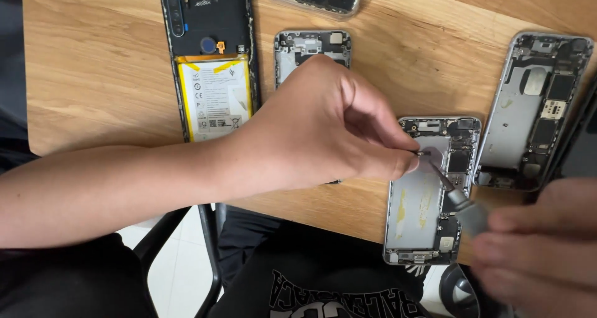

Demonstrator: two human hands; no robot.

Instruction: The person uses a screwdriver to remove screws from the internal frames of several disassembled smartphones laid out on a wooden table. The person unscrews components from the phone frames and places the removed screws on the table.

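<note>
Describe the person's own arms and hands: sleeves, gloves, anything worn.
Both hands are bare: no gloves, rings or watch show. The left hand and its forearm are uncovered, no sleeve in view. The right hand is blurred at the frame's corner; its wrist is out of view.

Three more opened phones (211, 60) (311, 47) (535, 109) lie on the wooden table (93, 63).
</note>
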